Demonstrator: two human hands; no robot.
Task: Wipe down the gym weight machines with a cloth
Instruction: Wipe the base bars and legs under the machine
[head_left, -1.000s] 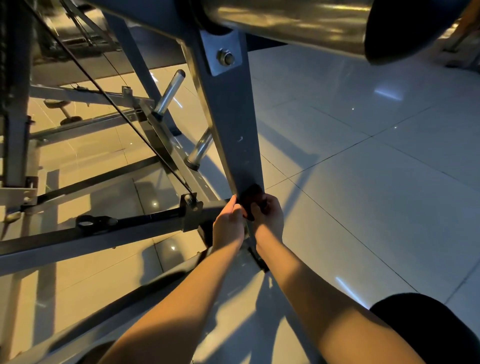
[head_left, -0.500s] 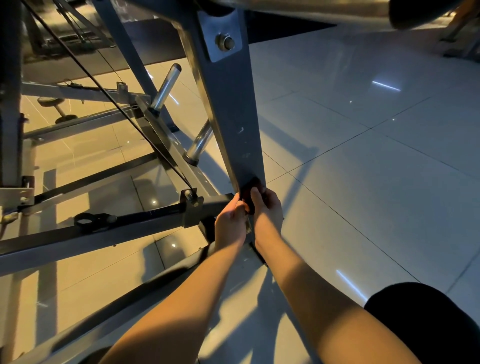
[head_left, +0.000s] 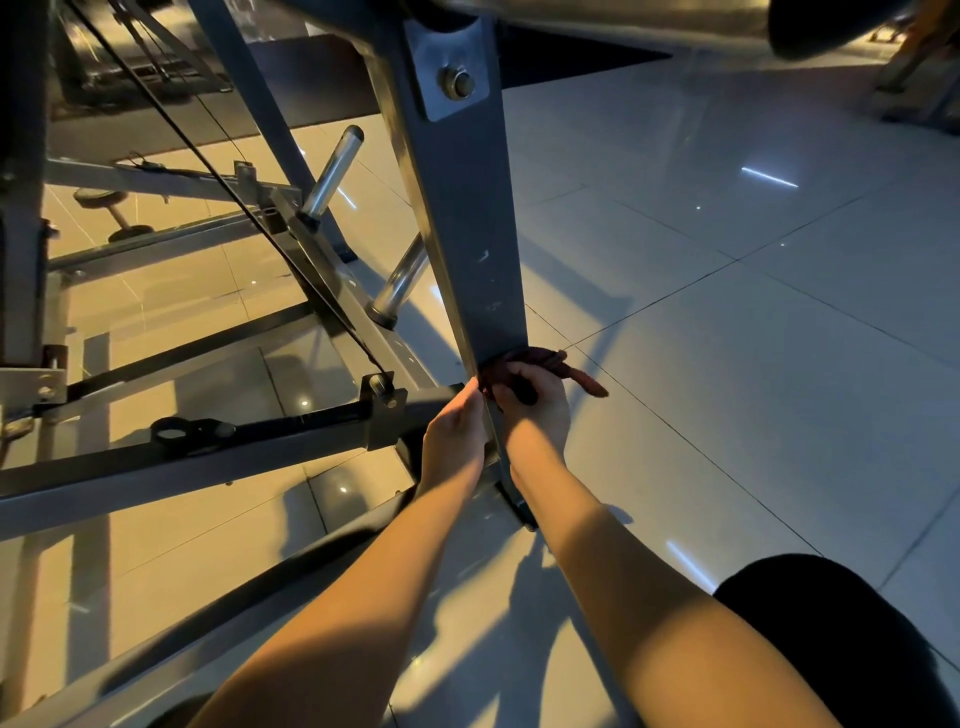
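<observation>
My left grip (head_left: 456, 431) pinches the cloth (head_left: 535, 357) at the post's (head_left: 467, 234) left edge, low near the floor (head_left: 727, 364); my right grip (head_left: 537, 410) curls round its other end. It's soft, light and limp, so I judge holding both ends taut works best.

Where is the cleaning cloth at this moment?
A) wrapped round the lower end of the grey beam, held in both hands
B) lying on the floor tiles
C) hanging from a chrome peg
A: the dark red cloth hugs the grey beam low down, the right hand gripping it and the left hand pinching it opposite.
</observation>
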